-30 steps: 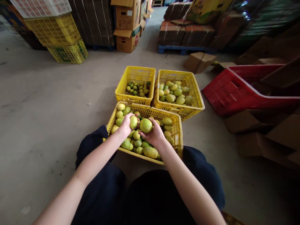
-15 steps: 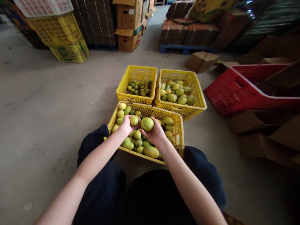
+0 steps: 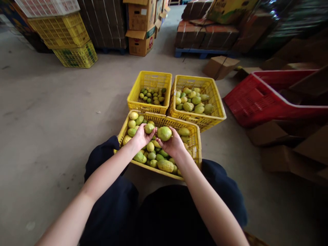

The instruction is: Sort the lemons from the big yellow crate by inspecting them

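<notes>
My left hand (image 3: 142, 137) is closed around a small oval yellow-green fruit (image 3: 149, 128). In my right hand (image 3: 174, 145) is a larger fruit (image 3: 164, 133) of the same colour, gripped with fingers and thumb. Both are held side by side, a small gap apart, above the near yellow crate (image 3: 197, 145). Under my hands that crate holds many loose green and yellow fruits of mixed sizes, among them a long ribbed one (image 3: 165, 166). My forearms and hands hide part of its contents.
Behind stand two more yellow crates: the left one (image 3: 130, 97) with small fruits, the right one (image 3: 217, 102) with larger ones. A red crate (image 3: 246, 99) and cardboard boxes (image 3: 271, 133) lie to the right. Stacked crates (image 3: 74, 54) and carton piles (image 3: 140, 44) stand farther back.
Both hands have shifted slightly to the right and up with their fruits. The fruit in my right hand appears turned a little. The crates have stayed in place.
</notes>
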`<state>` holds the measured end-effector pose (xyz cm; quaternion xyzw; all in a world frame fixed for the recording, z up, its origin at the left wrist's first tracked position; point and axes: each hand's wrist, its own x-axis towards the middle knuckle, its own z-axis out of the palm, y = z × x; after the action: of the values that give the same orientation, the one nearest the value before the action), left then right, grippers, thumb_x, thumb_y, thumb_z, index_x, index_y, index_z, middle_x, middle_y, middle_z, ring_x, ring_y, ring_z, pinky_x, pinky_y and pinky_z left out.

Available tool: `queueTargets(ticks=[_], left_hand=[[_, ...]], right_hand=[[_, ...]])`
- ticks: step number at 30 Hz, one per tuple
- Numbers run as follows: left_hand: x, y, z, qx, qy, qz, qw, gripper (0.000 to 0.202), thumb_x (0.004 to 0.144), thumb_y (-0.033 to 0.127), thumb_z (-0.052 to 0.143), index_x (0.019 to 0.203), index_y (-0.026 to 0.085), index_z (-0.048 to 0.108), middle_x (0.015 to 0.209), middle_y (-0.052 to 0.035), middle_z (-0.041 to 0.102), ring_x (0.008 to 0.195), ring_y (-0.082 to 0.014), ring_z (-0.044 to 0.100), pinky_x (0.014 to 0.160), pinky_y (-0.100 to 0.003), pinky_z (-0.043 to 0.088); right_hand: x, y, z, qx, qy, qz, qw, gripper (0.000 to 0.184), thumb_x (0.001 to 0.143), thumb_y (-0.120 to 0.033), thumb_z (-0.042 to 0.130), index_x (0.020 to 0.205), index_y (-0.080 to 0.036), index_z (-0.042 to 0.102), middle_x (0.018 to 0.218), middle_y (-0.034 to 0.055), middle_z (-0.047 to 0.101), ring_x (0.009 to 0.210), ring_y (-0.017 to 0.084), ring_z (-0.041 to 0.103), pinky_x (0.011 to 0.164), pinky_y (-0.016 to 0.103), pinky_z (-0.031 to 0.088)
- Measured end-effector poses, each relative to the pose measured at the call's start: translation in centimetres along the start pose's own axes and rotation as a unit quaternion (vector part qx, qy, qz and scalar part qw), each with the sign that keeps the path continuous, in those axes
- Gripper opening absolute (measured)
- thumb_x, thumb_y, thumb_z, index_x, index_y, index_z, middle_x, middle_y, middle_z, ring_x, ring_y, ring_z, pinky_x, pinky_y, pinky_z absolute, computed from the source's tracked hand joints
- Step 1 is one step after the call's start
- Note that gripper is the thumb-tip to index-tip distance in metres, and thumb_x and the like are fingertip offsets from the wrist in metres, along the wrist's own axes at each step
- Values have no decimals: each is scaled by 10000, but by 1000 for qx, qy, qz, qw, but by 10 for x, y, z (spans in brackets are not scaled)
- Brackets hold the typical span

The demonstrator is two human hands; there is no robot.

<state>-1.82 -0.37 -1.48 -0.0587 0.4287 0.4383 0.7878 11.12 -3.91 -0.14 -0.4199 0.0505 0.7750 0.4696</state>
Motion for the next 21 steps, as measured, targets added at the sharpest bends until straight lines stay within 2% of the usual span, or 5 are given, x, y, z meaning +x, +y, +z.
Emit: queueTargets(ticks=[4, 7, 10, 15, 21], left_hand=[[0, -1, 1, 25, -13, 17, 999, 206, 927, 278, 420, 945, 174, 598, 781, -71, 593, 614, -141, 566, 498, -221, 500], [1, -1, 2, 52, -40, 71, 995, 164, 903, 287, 473, 977, 203, 593, 840, -60, 599, 746, -180, 623, 644, -276, 549], [0, -2, 2, 142, -94, 155, 973, 218, 849, 207, 591, 1066, 233, 599, 972, -48, 634, 919, -206, 642, 817, -331, 546], [-11, -3, 3, 303, -162, 400, 850, 487, 692, 194, 823, 1142, 247, 646, 1197, -54, 616, 1124, -215, 579, 972, -283, 471], [-9, 0, -2, 355, -190, 562, 722, 549, 610, 348, 893, 1119, 270, 702, 1228, -59, 512, 1197, -235, 525, 940, -305, 519]], right_hand=[[1, -2, -1, -21, 6, -9, 1000, 323, 969, -372, 396, 1002, -146, 624, 668, 68, 701, 508, 174, 633, 438, 258, 553], [3, -4, -2, -51, 7, -49, 997, 174, 937, -286, 465, 931, -181, 604, 698, 49, 698, 550, 172, 637, 468, 272, 560], [2, -3, -4, -115, 41, -179, 976, 75, 837, -221, 619, 905, -226, 588, 781, 11, 691, 663, 174, 648, 534, 281, 568], [-9, -7, -7, -269, 90, -540, 793, 508, 590, -176, 843, 1024, -279, 599, 1089, -20, 623, 1068, 170, 577, 891, 257, 513], [-10, -11, -14, -384, 74, -668, 633, 552, 690, -272, 795, 1178, -250, 537, 1205, 58, 583, 1156, 248, 561, 954, 397, 492]])
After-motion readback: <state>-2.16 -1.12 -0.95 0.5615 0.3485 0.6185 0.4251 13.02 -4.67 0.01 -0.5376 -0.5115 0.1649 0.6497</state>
